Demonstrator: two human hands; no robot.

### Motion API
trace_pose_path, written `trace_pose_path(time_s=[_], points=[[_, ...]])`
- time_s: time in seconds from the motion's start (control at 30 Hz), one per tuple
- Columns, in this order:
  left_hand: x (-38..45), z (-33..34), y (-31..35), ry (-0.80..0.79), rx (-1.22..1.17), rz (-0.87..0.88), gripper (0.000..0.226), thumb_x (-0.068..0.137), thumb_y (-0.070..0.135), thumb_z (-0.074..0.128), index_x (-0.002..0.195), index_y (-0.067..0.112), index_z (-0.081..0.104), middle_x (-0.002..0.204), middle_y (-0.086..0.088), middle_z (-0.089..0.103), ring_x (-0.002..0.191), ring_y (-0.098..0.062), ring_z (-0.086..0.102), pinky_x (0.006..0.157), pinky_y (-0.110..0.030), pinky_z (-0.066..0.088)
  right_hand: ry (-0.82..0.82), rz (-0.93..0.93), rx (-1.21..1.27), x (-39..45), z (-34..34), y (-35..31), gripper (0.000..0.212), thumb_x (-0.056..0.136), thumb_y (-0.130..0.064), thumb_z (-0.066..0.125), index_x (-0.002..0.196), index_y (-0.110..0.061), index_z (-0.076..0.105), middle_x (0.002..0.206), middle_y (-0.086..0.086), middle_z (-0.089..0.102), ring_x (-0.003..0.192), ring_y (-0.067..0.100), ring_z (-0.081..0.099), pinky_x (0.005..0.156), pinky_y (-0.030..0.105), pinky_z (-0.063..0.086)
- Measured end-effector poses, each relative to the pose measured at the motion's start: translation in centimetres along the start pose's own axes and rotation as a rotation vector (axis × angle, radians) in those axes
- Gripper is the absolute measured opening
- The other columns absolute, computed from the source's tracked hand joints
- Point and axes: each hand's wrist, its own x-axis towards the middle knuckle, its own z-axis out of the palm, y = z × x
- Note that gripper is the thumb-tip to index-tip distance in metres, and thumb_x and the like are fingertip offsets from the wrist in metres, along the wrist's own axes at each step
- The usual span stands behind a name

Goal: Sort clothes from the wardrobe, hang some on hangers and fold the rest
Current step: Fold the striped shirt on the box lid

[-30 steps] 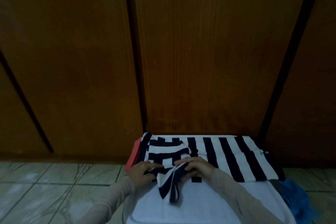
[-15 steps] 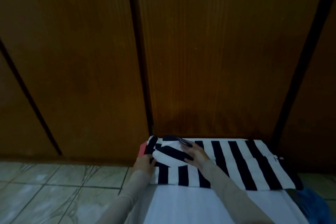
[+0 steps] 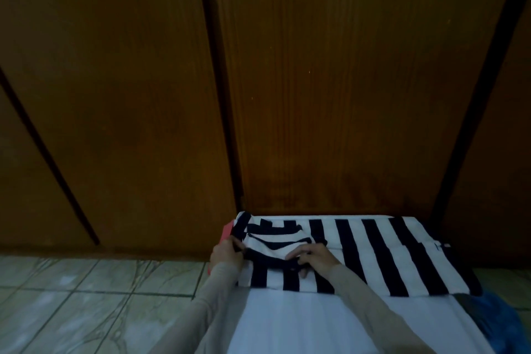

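Dark wooden wardrobe doors behind. Striped garment lies flat at their foot. Left hand pinches sleeve edge at garment's left end; right hand pinches folded flap beside it. Keep fold square, smooth before release.
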Motion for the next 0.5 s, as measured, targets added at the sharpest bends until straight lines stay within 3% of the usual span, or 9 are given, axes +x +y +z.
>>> trace_pose_path(time_s=[0.1,0.2,0.27,0.33,0.4,0.43,0.5], points=[[0.4,-0.3,-0.5,-0.01,-0.118,-0.031,0.02,0.092,0.006,0.052,0.076,0.017,0.057,0.111,-0.012,0.062,0.093,-0.022,0.055,0.081,-0.025,0.042,-0.022,0.005,-0.021,-0.7,-0.4,0.1,0.04,0.09,0.012,0.04,0.08,-0.012,0.07,0.084,0.005,0.063,0.042,0.008,0.053,0.05,0.018,0.048],[0.2,-0.1,-0.4,-0.001,-0.094,-0.038,0.018,0.093,0.009,0.051,0.101,0.011,0.067,0.114,-0.011,0.064,0.102,-0.025,0.059,0.087,-0.028,0.045,-0.057,0.047,-0.146,-1.5,0.0,0.2,0.025,0.092,0.003,0.048,0.091,-0.014,0.067,0.075,0.004,0.063,0.051,0.002,0.059,0.05,0.016,0.044],[-0.3,0.3,-0.1,0.029,-0.002,-0.005,0.024,0.095,0.01,0.047,0.109,0.012,0.066,0.113,-0.01,0.065,0.1,-0.024,0.061,0.089,-0.031,0.048,0.001,0.026,-0.403,-1.8,0.3,-0.3,0.012,0.091,-0.018,0.057,0.093,-0.025,0.066,0.079,-0.003,0.063,0.07,0.005,0.061,0.062,0.016,0.045],[-0.8,0.6,0.2,0.058,0.067,0.061,0.025,0.098,0.013,0.041,0.111,0.013,0.062,0.111,-0.008,0.065,0.093,-0.021,0.059,0.089,-0.031,0.048,0.195,-0.086,-0.812,-1.8,0.4,-0.3,0.013,0.089,-0.035,0.055,0.093,-0.031,0.067,0.079,-0.011,0.056,0.082,0.008,0.054,0.08,0.023,0.044],[-1.1,1.0,0.3,0.048,0.056,0.162,0.029,0.1,0.018,0.036,0.122,0.014,0.055,0.122,-0.005,0.06,0.097,-0.017,0.057,0.093,-0.029,0.046,0.519,-0.311,-1.054,-1.6,0.5,0.3,0.015,0.084,-0.034,0.055,0.081,-0.03,0.068,0.076,-0.011,0.049,0.081,0.009,0.05,0.087,0.035,0.043],[-1.1,1.3,0.1,0.046,0.072,0.22,0.033,0.1,0.02,0.035,0.131,0.016,0.048,0.133,-0.004,0.052,0.108,-0.018,0.055,0.099,-0.031,0.044,0.643,-0.415,-1.084,-1.5,0.6,0.6,0.011,0.075,-0.033,0.057,0.071,-0.03,0.068,0.077,-0.01,0.052,0.081,0.01,0.05,0.082,0.038,0.046],[-1.4,1.7,-0.2,0.082,0.244,0.323,0.044,0.101,0.025,0.031,0.144,0.018,0.03,0.152,-0.003,0.028,0.134,-0.02,0.035,0.111,-0.035,0.032,0.686,-0.488,-1.162,-1.4,0.9,0.9,0.01,0.062,-0.035,0.058,0.066,-0.032,0.067,0.089,-0.006,0.061,0.088,0.009,0.049,0.08,0.038,0.043]])
